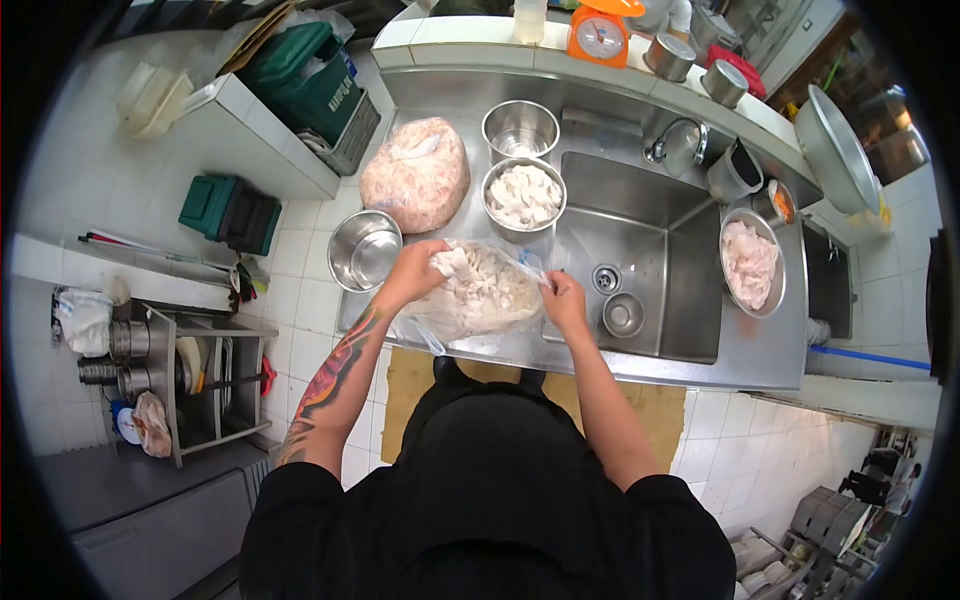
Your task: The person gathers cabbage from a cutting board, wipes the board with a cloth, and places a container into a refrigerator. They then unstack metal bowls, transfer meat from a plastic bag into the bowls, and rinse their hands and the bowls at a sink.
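Observation:
A clear plastic bag [490,300] of pale, whitish meat pieces lies at the front edge of the steel counter. My left hand [415,272] is closed on a pale piece of meat [452,262] over the bag's left side. At the other side, my right hand [564,298] pinches the bag's plastic edge. Just behind the bag stands a steel bowl [523,232] filled with similar pale pieces. A large tied bag of pinkish meat [415,175] sits behind my left hand. Left of that hand is a steel bowl [365,251] with nothing visible in it.
Another steel bowl [520,130] stands farther back. To the right is the sink [640,240], with a small metal bowl [623,314] near its drain and a faucet [677,140] behind. A bowl of pale pink meat [749,265] rests at the counter's right. An orange scale [601,38] is on the ledge.

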`<state>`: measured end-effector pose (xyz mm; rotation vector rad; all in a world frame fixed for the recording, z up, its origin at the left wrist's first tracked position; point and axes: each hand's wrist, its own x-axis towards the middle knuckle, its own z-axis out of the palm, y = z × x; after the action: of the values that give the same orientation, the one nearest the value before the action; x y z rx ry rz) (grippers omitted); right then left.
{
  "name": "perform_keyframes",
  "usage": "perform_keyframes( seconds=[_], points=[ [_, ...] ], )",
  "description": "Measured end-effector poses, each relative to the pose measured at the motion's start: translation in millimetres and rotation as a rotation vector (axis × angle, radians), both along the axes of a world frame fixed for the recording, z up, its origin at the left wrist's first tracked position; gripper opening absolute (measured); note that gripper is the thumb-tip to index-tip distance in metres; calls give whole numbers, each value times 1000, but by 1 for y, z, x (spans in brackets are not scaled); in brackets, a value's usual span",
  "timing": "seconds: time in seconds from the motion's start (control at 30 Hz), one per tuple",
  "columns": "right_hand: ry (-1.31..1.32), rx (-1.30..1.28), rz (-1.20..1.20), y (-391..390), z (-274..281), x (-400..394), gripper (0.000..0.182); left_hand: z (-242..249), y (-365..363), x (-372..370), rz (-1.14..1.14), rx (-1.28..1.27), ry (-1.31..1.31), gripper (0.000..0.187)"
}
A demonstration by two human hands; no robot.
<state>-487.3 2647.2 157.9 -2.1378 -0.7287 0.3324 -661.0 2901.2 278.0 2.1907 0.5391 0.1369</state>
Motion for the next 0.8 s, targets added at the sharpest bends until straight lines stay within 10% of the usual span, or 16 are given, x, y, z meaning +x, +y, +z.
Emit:
perform_keyframes(
  seconds=[0.2, 0.57, 0.77, 0.8],
  points=[
    [4, -8, 0, -3, -5, 1, 21, 43, 0, 11, -49, -412, -106, 25],
    [56, 34, -25, -16, -8, 1, 24, 131, -17, 114, -66, -419, -259, 26],
    [30, -59, -1, -21, 1, -3, 25, 25, -2, 190, -49, -380, -130, 41],
    [24, -103, 19, -21, 3, -1, 26, -11, 7, 198, -156, -27, 6, 47]
  ],
)
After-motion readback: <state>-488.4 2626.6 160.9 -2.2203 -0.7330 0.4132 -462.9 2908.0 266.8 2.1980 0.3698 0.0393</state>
